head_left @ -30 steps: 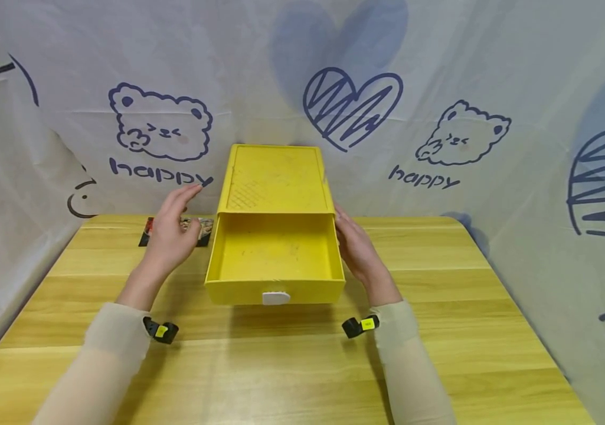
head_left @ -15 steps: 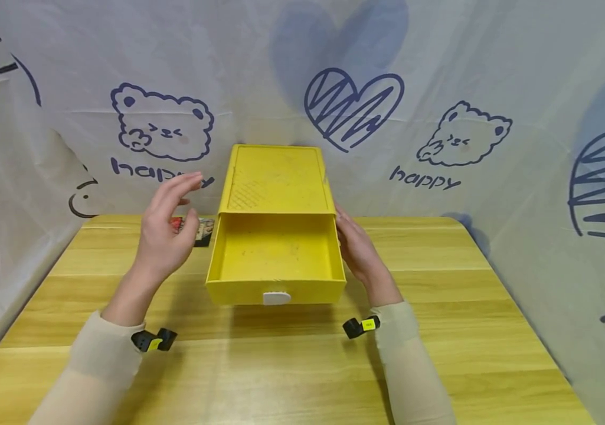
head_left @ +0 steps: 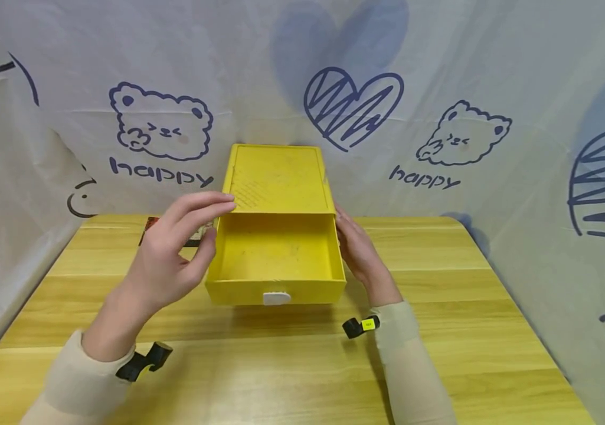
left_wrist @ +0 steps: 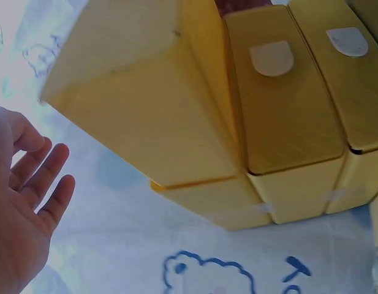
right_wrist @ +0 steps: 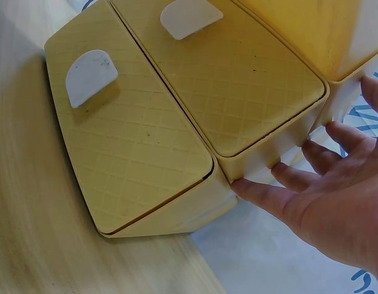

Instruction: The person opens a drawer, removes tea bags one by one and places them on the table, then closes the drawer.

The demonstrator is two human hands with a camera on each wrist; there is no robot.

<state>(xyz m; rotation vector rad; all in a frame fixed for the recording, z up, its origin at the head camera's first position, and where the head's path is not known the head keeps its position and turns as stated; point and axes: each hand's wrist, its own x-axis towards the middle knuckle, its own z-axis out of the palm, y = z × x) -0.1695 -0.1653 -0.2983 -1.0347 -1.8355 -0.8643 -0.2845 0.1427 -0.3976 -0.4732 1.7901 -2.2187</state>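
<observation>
A yellow drawer cabinet [head_left: 281, 171] stands near the back of the table. Its top drawer [head_left: 275, 292] is pulled out, showing the bare yellow bottom and a white handle [head_left: 277, 298]. In the right wrist view, two closed drawers [right_wrist: 146, 153] with white tabs lie below it. My left hand [head_left: 166, 254] is raised beside the cabinet's left side, its fingertips overlapping the top's front left corner; the left wrist view shows this hand [left_wrist: 20, 208] apart from the drawer, holding nothing. My right hand [head_left: 357, 251] rests its extended fingertips [right_wrist: 262, 193] along the cabinet's right side.
A small dark, colourful flat item [head_left: 150, 223] lies behind my left hand, partly hidden. The wooden table [head_left: 467, 307] meets a white cloth backdrop [head_left: 260, 71] with printed bears and hearts at the back and sides.
My left hand first drew back slightly from the cabinet, then moved right towards its front left top corner. My right hand and the pulled-out drawer have stayed in place.
</observation>
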